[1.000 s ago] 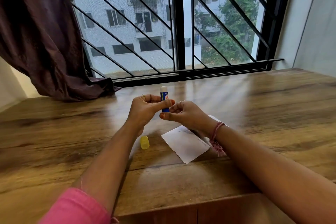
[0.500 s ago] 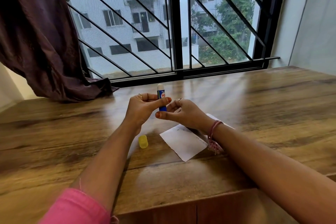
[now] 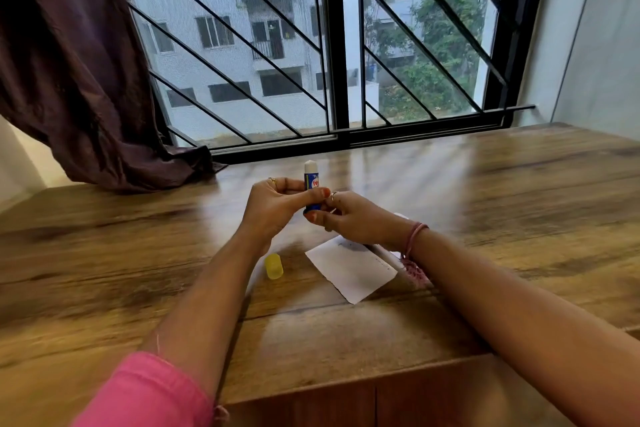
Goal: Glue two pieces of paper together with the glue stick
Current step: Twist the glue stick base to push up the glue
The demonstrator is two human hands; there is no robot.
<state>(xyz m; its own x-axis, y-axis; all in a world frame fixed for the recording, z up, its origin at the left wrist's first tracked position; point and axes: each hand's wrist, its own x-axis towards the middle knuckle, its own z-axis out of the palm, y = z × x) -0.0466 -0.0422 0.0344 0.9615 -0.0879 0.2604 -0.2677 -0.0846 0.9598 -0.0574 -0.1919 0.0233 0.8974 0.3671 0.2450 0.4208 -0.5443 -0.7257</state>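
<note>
We hold the glue stick [image 3: 311, 185] upright above the middle of the table [image 3: 519, 191], uncapped. Our left hand [image 3: 277, 204] has its fingers [image 3: 292, 185] wrapped round the barrel, and our right hand [image 3: 353, 218] pinches its base. Its yellow cap [image 3: 274, 266] lies on the table beneath our left wrist, just beside the white paper [image 3: 351, 269].
</note>
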